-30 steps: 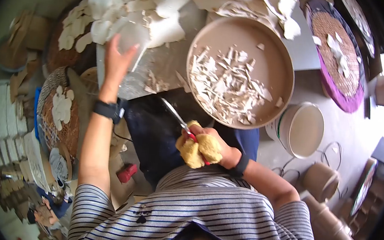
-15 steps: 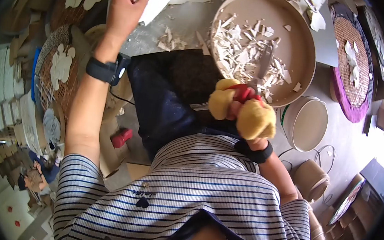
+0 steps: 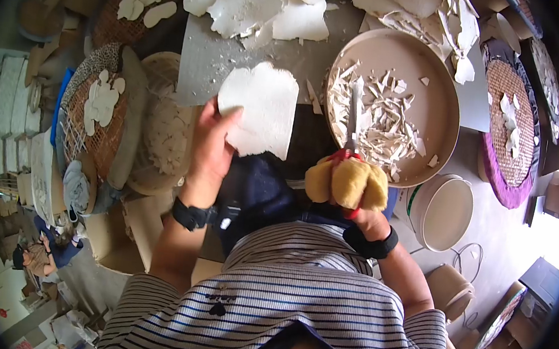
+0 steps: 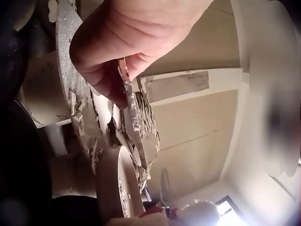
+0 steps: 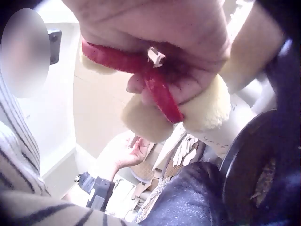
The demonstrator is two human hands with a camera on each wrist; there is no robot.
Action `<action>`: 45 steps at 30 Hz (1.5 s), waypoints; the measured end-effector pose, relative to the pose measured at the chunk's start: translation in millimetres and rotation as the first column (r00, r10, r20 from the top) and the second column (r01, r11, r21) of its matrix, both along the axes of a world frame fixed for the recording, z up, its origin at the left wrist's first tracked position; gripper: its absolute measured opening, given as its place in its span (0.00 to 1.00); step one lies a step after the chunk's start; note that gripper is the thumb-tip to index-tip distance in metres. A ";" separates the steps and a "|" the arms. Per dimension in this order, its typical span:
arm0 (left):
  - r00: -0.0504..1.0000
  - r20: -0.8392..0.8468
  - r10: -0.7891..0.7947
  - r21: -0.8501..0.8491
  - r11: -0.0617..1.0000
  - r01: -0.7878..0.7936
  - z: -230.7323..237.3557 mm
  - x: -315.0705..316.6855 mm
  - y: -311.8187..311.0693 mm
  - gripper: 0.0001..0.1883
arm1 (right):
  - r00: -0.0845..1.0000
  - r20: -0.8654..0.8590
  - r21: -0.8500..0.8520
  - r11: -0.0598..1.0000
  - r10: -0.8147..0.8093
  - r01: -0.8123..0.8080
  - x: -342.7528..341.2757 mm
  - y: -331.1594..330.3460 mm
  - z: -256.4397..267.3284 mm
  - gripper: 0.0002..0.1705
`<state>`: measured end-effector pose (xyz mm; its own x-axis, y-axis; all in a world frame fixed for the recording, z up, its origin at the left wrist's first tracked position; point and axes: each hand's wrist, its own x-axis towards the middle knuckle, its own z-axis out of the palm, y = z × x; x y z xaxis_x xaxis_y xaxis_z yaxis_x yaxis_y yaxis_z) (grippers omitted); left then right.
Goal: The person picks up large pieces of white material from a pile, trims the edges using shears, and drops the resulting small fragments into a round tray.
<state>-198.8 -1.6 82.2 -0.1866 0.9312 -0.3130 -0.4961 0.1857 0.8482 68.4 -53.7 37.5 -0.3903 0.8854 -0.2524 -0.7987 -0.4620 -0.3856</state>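
Note:
My left hand (image 3: 212,146) pinches the lower left edge of a flat off-white sheet (image 3: 263,109) with a wavy outline. In the left wrist view the thumb and fingers (image 4: 124,70) grip that sheet edge-on. My right hand (image 3: 364,218) grips scissors whose red handles (image 5: 162,94) are padded with yellow fuzzy wraps (image 3: 352,183). The metal blades (image 3: 354,114) point up over the round tan tray (image 3: 455,77), which holds white scraps (image 3: 385,121). A gap separates sheet and scissors.
Irregular pale sheets (image 3: 241,8) lie along the back of the grey table (image 3: 196,59). A white bucket (image 3: 447,213) stands right of the tray. Woven racks (image 3: 510,123) with pale pieces flank both sides, and a basket of scraps (image 3: 166,130) is at left.
The left hand has come down from the table's back left toward the lap, bringing the sheet. The right hand has raised the scissors from the lap to the tray's near edge.

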 end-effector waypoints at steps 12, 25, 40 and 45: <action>0.997 -0.048 0.057 0.035 0.998 -0.056 -1.5 18.2 -29.7 0.24 | 0.503 0.851 0.455 0.685 -0.148 -0.569 -53.6 25.5 -39.6 0.21; 0.952 -0.287 -0.109 0.056 0.990 0.130 -0.2 8.2 -0.9 0.31 | 0.508 0.851 0.292 0.688 0.130 -0.664 -40.6 19.4 -34.1 0.15; 0.913 -0.290 -0.287 -0.020 0.956 0.294 -0.1 -2.0 16.7 0.32 | 0.514 0.856 0.333 0.701 0.056 -0.630 -32.3 14.1 -22.6 0.20; 0.899 -0.256 -0.356 -0.052 0.934 0.355 3.5 -5.2 18.2 0.31 | 0.463 0.885 0.387 0.624 -0.045 -0.679 -28.4 11.6 -32.4 0.18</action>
